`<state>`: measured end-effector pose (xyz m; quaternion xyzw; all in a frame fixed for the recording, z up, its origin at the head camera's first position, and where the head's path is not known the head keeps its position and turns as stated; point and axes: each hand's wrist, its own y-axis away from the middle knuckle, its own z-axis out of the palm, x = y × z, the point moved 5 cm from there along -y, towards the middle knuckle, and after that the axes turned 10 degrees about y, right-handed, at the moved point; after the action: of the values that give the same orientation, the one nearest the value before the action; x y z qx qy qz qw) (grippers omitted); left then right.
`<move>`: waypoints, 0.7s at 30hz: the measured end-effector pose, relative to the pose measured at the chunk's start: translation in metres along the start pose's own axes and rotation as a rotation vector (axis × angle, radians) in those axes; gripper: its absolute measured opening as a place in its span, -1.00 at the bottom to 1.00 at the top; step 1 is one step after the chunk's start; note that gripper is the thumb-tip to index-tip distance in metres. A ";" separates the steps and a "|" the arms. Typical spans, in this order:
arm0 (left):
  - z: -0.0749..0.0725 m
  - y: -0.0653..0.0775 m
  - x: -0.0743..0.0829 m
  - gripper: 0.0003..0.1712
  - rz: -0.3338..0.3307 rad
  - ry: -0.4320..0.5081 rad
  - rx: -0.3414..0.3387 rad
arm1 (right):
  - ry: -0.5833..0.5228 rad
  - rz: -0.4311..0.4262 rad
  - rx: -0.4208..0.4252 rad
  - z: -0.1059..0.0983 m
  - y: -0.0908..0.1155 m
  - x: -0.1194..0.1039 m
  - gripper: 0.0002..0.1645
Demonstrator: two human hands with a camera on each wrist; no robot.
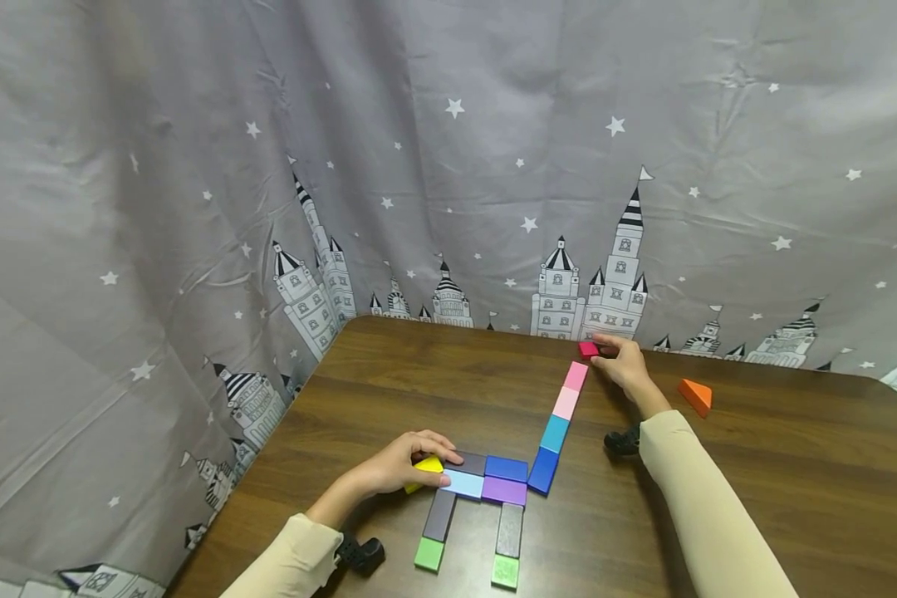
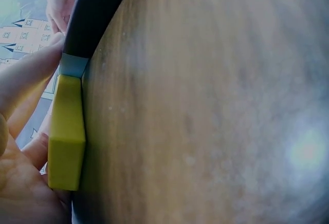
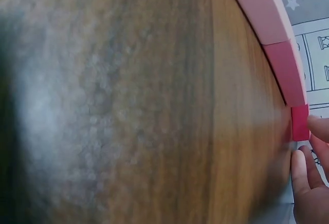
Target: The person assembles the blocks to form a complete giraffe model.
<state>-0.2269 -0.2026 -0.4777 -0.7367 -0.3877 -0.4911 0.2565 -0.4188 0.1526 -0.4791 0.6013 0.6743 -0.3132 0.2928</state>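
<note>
In the head view my right hand (image 1: 622, 365) pinches a small red block (image 1: 587, 350) at the table's far edge. The right wrist view shows this red block (image 3: 300, 123) at the end of the pink block (image 3: 286, 72). My left hand (image 1: 404, 465) rests over a yellow block (image 1: 428, 467), its fingers loosely bent. Its thumb touches the light blue block (image 1: 463, 484), and a fingertip lies on the dark grey block (image 1: 469, 463). Seen from the left wrist, the yellow block (image 2: 67, 131) stands beside the palm; some fingers are hidden behind it.
Blue (image 1: 506, 469) and purple (image 1: 504, 490) blocks adjoin the left-hand group. Two grey-and-green legs, with green blocks (image 1: 429, 554) at their ends, extend nearer. A slanted row runs back from a blue block (image 1: 544, 471). An orange triangular block (image 1: 697, 397) lies right. A curtain (image 1: 448, 208) hangs behind.
</note>
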 end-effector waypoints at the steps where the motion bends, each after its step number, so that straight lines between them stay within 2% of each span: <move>1: 0.000 -0.001 0.000 -0.65 0.003 -0.003 -0.001 | 0.001 -0.001 0.001 0.000 0.000 0.001 -0.43; 21: 0.001 0.001 0.001 -0.66 0.006 0.004 -0.004 | 0.075 -0.018 0.034 0.006 -0.001 -0.002 -0.53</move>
<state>-0.2256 -0.2017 -0.4771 -0.7373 -0.3840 -0.4925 0.2576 -0.4191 0.1471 -0.4814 0.6114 0.6848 -0.3043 0.2543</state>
